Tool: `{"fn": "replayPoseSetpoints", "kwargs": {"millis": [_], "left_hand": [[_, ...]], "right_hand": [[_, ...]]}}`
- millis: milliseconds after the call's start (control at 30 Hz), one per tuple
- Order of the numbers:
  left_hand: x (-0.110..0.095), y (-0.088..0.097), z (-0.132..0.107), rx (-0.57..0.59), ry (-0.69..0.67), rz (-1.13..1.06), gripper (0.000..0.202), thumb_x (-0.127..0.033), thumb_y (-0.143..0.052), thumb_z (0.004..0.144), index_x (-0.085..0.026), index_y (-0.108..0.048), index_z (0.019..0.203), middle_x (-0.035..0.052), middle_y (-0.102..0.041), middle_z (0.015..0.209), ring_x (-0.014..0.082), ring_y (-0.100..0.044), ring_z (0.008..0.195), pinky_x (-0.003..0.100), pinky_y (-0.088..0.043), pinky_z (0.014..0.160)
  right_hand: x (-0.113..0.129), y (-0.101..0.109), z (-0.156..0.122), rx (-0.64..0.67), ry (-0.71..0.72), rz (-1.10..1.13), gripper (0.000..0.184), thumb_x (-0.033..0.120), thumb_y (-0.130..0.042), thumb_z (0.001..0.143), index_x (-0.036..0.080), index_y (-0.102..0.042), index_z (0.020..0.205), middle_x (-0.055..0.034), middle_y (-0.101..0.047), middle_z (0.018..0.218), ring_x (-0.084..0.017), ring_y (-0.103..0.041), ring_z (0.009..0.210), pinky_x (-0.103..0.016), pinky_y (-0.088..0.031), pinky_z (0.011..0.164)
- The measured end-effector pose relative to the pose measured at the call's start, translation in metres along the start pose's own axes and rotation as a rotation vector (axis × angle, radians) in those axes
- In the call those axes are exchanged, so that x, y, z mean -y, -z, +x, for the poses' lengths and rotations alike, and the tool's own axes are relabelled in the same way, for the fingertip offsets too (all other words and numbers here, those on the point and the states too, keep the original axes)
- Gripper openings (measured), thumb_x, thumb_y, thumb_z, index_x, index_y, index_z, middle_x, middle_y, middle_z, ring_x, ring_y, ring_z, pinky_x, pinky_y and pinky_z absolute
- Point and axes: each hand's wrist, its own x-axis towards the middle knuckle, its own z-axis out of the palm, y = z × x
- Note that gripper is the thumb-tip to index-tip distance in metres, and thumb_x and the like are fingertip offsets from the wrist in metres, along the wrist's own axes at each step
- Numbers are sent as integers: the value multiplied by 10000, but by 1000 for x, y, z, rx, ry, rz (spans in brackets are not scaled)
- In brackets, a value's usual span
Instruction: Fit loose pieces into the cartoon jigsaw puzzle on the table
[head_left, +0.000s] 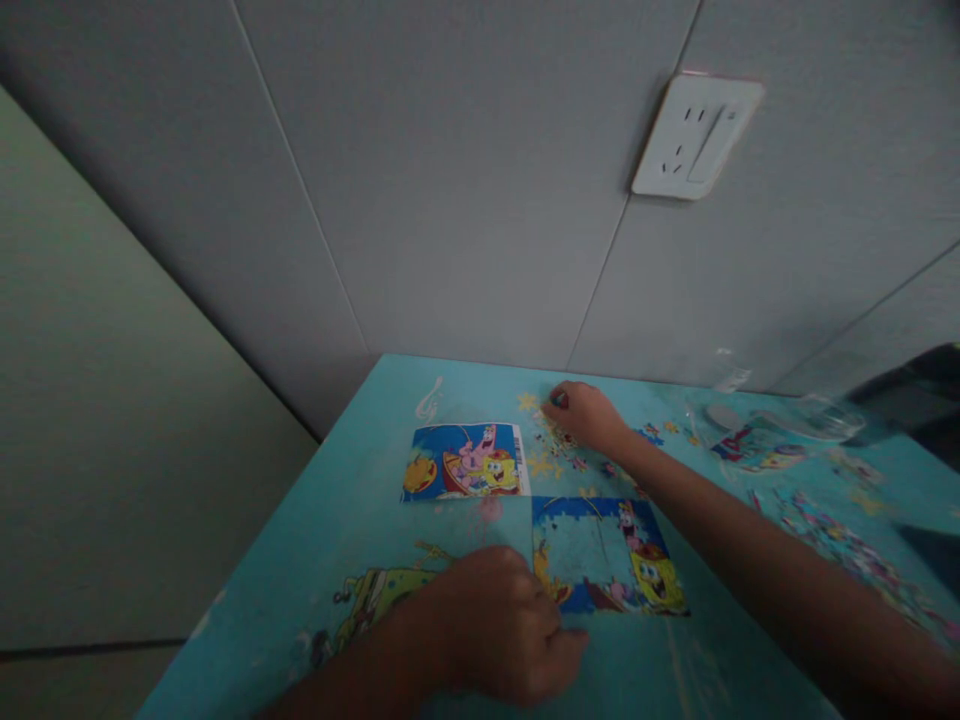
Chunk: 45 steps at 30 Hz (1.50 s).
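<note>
A partly built cartoon jigsaw (607, 568) lies on the turquoise printed table (337, 520), its middle still bare. Left of it and farther back lies the reference picture card (463, 461). My left hand (501, 628) rests curled on the table at the puzzle's lower left corner, fingers closed; what it holds, if anything, is hidden. My right hand (585, 413) reaches to the far side among loose puzzle pieces (559, 452), fingertips pinched on a small piece (556, 400).
More loose pieces (847, 545) are strewn at the right. A clear plastic bag (757, 445) with a printed label lies at the back right. A grey wall with a white socket (696, 135) stands right behind the table. The table's left edge drops to the floor.
</note>
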Motion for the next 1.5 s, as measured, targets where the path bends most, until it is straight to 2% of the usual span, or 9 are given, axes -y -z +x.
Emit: {"fn": "replayPoseSetpoints", "kwargs": {"millis": [267, 400, 600, 867, 1000, 1200, 1300, 1400, 1500], "left_hand": [[8, 3, -1, -7, -62, 76, 374, -191, -577, 913, -189, -521, 543, -23, -555, 466, 129, -502, 400, 303, -317, 417], [8, 2, -1, 0, -116, 93, 358, -169, -560, 922, -186, -513, 568, -29, -539, 468, 120, -493, 412, 279, -309, 435], [7, 2, -2, 9, -27, 51, 389, -216, -555, 942, -181, -519, 556, -17, -555, 481, 117, -477, 432, 283, -353, 461], [8, 1, -2, 20, -40, 64, 378, -197, -557, 933, -180, -496, 561, -26, -538, 469, 99, -442, 413, 257, -330, 453], [12, 0, -2, -13, -85, 105, 348, -176, -557, 925, -188, -512, 580, -26, -541, 484, 113, -460, 424, 272, -326, 447], [18, -3, -5, 6, -91, 140, 296, -145, -521, 928, -196, -511, 636, -30, -541, 510, 121, -471, 438, 276, -337, 468], [19, -3, -4, 88, -14, 173, 228, -163, -503, 937, -196, -540, 715, -20, -578, 568, 139, -507, 481, 300, -431, 555], [22, 1, -1, 156, 118, 189, 174, -175, -510, 934, -191, -556, 767, -16, -603, 619, 152, -539, 515, 351, -497, 668], [26, 8, 2, 211, 245, 192, 162, -191, -517, 942, -174, -563, 788, 2, -614, 656, 157, -585, 577, 287, -466, 612]], "right_hand": [[-11, -2, 4, 52, -64, 41, 213, 318, -640, 890, 145, -756, 935, -96, -757, 915, -177, -670, 778, -247, -424, 670], [-13, 1, 5, 51, -83, 67, 223, 299, -663, 876, 144, -762, 1002, -102, -763, 960, -176, -675, 792, -247, -439, 684], [-18, 1, 7, 53, -74, 93, 219, 287, -689, 851, 144, -778, 991, -103, -768, 948, -184, -681, 804, -251, -441, 683], [-20, 8, 7, 56, -25, 140, 200, 305, -698, 840, 127, -776, 888, -78, -751, 817, -178, -659, 720, -260, -420, 632], [-12, 20, -23, -5, 14, 157, 242, 325, -669, 877, 124, -748, 986, -86, -740, 879, -171, -642, 731, -268, -437, 668], [6, 27, -118, 17, 207, 342, 152, 315, -676, 900, 201, -693, 1000, -38, -705, 903, -143, -612, 719, -260, -471, 680], [13, 21, -153, 43, 242, 408, 124, 290, -656, 923, 209, -686, 1011, -33, -700, 900, -144, -625, 748, -267, -489, 699], [17, 13, -166, 61, 262, 442, 126, 267, -633, 939, 215, -680, 1044, -40, -703, 956, -156, -653, 828, -289, -513, 769], [20, 8, -169, 98, 274, 448, 119, 248, -630, 943, 221, -675, 1049, -40, -702, 994, -174, -666, 912, -310, -522, 829]]}}
